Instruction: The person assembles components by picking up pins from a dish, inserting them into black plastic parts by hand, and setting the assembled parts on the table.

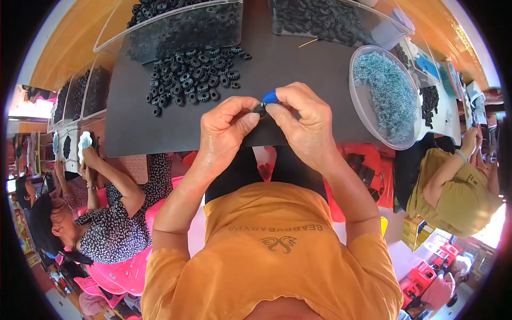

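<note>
Over the near part of the dark table, my two hands meet fingertip to fingertip. Between thumb and forefinger, my left hand (228, 120) pinches a small black plastic part (260, 109). My right hand (305, 111), with a blue finger cot (271, 96) on one fingertip, is closed in a pinch at the top of that part. A tiny pale bit shows there, but the fingertips hide what it is. Beyond my left hand lies a loose heap of similar black plastic parts (189, 77). To my right, a round clear tray (356, 101) holds many tiny bluish-silver pieces that look like springs.
Clear bins of black parts stand at the far left (224, 26) and far right (325, 21) of the table (288, 58). A thin yellowish stick (308, 42) lies near the right bin. Co-workers sit at the left (114, 229) and right (448, 192).
</note>
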Motion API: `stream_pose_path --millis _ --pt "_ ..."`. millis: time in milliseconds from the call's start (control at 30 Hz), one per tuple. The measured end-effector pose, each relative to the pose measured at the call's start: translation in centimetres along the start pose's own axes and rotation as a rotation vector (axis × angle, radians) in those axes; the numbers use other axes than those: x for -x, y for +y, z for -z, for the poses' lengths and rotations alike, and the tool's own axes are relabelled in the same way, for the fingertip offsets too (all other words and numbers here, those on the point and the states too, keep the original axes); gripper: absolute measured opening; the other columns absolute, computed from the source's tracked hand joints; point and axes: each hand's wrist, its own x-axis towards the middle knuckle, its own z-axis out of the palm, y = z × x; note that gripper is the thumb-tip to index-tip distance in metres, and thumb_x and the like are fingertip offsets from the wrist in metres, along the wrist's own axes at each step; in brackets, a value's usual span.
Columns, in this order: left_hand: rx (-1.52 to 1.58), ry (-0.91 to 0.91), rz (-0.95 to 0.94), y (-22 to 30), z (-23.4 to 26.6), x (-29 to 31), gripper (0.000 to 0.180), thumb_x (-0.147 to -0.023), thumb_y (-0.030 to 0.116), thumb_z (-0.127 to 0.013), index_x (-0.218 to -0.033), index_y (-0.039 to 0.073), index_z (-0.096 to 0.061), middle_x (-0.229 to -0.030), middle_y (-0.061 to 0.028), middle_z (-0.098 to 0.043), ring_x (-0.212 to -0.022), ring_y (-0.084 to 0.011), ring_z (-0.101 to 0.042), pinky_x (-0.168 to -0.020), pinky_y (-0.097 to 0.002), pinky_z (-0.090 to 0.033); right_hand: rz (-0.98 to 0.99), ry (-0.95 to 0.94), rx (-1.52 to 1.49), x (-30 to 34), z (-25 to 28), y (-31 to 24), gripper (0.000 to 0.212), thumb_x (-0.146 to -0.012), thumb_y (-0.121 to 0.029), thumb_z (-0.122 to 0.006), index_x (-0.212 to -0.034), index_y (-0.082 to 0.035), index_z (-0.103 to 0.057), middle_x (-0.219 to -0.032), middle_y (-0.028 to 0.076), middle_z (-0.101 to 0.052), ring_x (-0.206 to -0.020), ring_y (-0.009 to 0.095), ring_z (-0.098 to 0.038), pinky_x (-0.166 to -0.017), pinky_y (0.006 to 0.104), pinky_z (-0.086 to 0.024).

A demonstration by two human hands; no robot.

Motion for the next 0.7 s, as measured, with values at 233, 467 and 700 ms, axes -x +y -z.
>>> stream_pose_path --millis 233,467,700 --pt "0.118 0.009 0.081 0.1 -1.1 0.5 0.014 -0.086 0.003 -0.064 -0.100 0.001 -0.063 -0.078 0.0015 -0.061 -0.068 -0.0037 -0.052 -0.059 -0.0173 -0.043 0.002 -0.013 0.019 0.5 -0.2 0.0 0.013 -0.071 0.005 -0.065 -0.083 -0.001 -0.061 -0.074 0.011 -0.058 -0.070 0.028 -0.056 -0.062 0.0360 -0.045" --pt "0.238 0.155 0.071 -0.7 0.3 -0.2 0.015 -0.084 0.006 -0.065 -0.098 -0.001 -0.063 -0.080 -0.0076 -0.065 -0.064 -0.0096 -0.057 -0.056 -0.0217 -0.043 -0.011 0.014 -0.031 0.6 0.6 0.2 0.015 -0.073 0.008 -0.064 -0.086 0.000 -0.061 -0.073 0.011 -0.056 -0.068 0.024 -0.055 -0.061 0.0316 -0.044" --pt "0.509 0.156 0.216 0.1 -0.3 -0.2 0.012 -0.085 0.004 -0.064 -0.095 -0.002 -0.062 -0.079 -0.0100 -0.065 -0.060 -0.0122 -0.058 -0.052 -0.0231 -0.044 -0.187 0.031 -0.147 1.4 -0.3 -0.1 0.016 -0.074 0.008 -0.064 -0.087 0.000 -0.059 -0.075 0.008 -0.055 -0.062 0.015 -0.052 -0.054 0.0265 -0.042"
